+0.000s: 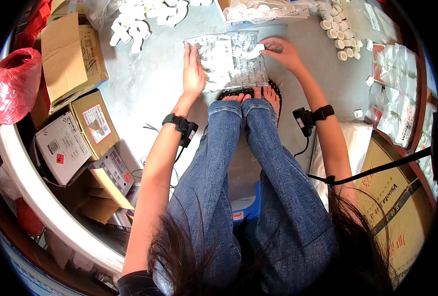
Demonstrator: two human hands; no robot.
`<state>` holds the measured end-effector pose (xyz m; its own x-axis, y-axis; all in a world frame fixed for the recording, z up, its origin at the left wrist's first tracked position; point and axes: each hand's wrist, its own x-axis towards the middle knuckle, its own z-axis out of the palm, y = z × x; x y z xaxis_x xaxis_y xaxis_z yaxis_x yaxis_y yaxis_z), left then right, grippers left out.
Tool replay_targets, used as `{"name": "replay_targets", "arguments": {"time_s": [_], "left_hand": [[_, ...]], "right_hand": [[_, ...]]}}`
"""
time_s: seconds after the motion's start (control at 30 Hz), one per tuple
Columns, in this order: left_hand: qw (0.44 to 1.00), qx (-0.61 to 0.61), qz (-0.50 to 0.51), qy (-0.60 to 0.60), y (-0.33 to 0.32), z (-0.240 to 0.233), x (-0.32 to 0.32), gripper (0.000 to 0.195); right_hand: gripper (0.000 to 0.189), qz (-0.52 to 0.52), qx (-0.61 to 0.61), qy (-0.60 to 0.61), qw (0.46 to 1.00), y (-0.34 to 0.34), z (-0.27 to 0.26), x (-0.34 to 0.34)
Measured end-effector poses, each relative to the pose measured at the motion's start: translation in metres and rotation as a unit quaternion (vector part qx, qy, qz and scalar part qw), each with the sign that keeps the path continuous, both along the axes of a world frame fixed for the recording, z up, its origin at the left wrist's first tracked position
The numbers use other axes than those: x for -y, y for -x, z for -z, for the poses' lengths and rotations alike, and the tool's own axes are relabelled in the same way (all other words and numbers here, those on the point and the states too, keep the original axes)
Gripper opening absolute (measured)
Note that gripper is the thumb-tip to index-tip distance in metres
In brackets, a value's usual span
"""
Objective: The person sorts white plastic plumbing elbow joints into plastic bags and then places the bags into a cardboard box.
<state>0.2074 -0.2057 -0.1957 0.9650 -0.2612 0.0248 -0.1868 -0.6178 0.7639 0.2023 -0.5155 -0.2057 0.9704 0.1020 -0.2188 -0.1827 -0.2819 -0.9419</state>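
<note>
On the floor in front of my feet lies a clear printed plastic bag (254,76) with a pale label on it. My left hand (193,74) rests along the bag's left edge with its fingers stretched out; its thumb is hard to make out. At the bag's upper right, my right hand (283,53) pinches the end of a curved white plastic pipe fitting (255,52) between thumb and fingers. Most of that fitting appears over the bag, and whether part of it is inside I cannot tell.
Curved white fittings (137,35) lie in a pile at upper left. A carton (267,23) stands beyond the bag. Short white couplings (341,35) cluster at upper right. Cardboard boxes (63,148) line the left side. A large carton (393,207) sits at lower right.
</note>
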Motion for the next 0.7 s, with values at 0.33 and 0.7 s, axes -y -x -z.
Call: {"name": "replay_targets", "arguments": {"time_s": [0.33,0.7], "left_hand": [[0.998,-0.017,0.009,0.053,-0.002,0.007,-0.015,0.045],[0.996,-0.036,0.011,0.087,0.0,0.001,-0.019,0.043]], "right_hand": [[0.028,0.143,-0.007,-0.089,0.986,-0.011,0.017,-0.076],[0.028,0.011,0.052,0.006,0.999,-0.017,0.019,-0.086]]}}
